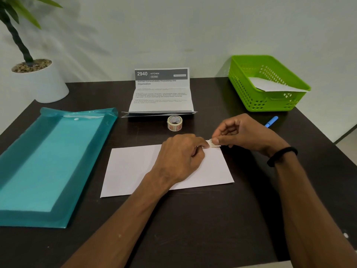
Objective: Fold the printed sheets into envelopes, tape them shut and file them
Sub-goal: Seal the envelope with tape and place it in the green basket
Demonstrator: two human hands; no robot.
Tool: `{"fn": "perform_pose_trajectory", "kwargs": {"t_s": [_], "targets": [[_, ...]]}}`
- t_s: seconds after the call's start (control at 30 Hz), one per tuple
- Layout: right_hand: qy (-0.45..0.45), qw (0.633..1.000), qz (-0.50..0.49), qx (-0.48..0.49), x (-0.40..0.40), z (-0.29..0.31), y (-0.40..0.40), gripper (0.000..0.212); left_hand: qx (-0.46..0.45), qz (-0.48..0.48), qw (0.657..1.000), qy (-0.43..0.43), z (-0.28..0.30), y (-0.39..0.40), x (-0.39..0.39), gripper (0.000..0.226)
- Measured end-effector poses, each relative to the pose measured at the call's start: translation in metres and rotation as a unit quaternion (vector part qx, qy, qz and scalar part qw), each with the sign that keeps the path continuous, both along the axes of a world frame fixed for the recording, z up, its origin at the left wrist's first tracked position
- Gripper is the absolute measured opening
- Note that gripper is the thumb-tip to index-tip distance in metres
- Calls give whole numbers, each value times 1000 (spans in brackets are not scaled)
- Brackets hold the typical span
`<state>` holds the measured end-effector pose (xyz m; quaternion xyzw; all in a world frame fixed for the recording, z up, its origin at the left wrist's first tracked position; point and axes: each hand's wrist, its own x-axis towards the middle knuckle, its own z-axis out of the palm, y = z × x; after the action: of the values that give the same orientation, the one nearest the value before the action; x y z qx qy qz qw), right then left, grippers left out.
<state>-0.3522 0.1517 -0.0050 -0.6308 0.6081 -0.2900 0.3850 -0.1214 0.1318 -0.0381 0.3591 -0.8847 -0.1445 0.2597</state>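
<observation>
— Hands, two: state of each?
— Left hand (182, 155): resting on the folded white sheet (135, 169), fingers curled, fingertip pressing at the sheet's far right corner. Right hand (244, 133): thumb and forefinger pinching a short piece of tape (214, 144) at that same corner, just beside the left fingertip. Black band (282, 156) on the right wrist.
— Location of the sheet?
— Flat on the dark table (193, 229), centre, blank side up, partly covered by the left hand.
— Other task items?
— Roll of tape (174, 123), standing on edge, just beyond the hands. Printed sheet (161, 91), creased, propped against the wall at the table's far edge, headed "2940 KITCHEN". Green plastic basket (268, 86), far right, one white folded paper (274, 85) inside. Teal plastic document folder (50, 165), left, lying flat, well apart from the sheet.
— Remaining entries?
— Blue pen (272, 121), behind the right hand, partly hidden. Potted plant in a white pot (41, 82), far left corner.
</observation>
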Motion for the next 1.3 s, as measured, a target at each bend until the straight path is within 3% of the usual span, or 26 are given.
{"fn": "perform_pose_trajectory", "kwargs": {"t_s": [0.87, 1.3], "targets": [[32, 999, 14, -38, 5, -5, -4, 13, -6, -7, 1000, -15, 2, 3, -1, 34], [89, 996, 10, -23, 10, -5, -8, 12, -20, -3, 999, -29, 1, 3, -3, 30]]}}
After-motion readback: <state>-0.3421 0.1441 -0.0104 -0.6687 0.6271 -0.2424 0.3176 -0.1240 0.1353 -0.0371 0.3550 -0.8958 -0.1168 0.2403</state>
